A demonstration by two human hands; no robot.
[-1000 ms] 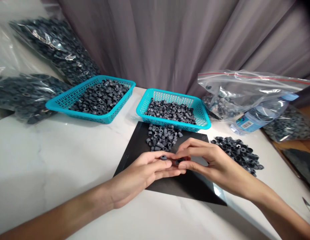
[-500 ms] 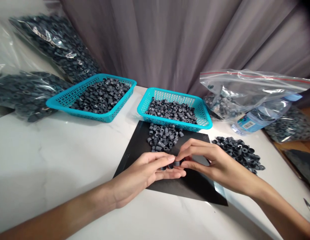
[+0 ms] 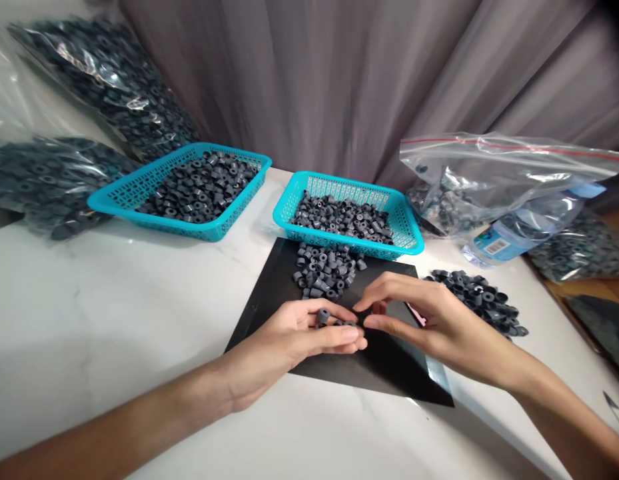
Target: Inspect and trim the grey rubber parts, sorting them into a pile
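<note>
My left hand [image 3: 294, 337] rests on a black mat [image 3: 389, 363], its fingers curled around a few small dark grey rings [image 3: 323, 315]. My right hand [image 3: 419, 320] meets it fingertip to fingertip and pinches one small dark ring [image 3: 363, 318] between thumb and forefinger. Just beyond the fingers, a loose pile of small grey rings [image 3: 325, 269] lies on the mat. A second pile of wider dark rings [image 3: 482, 300] lies on the white table to the right of my right hand.
Two turquoise baskets [image 3: 119, 200] [image 3: 409, 230] full of grey rings stand behind the mat. Clear bags of rings lie at the far left [image 3: 44, 180] and right [image 3: 479, 180], beside a water bottle [image 3: 519, 230]. A grey curtain hangs behind.
Both hands stayed together over the mat. The ring held between the fingertips shifted, and a small ring now shows on top of my left fingers.
</note>
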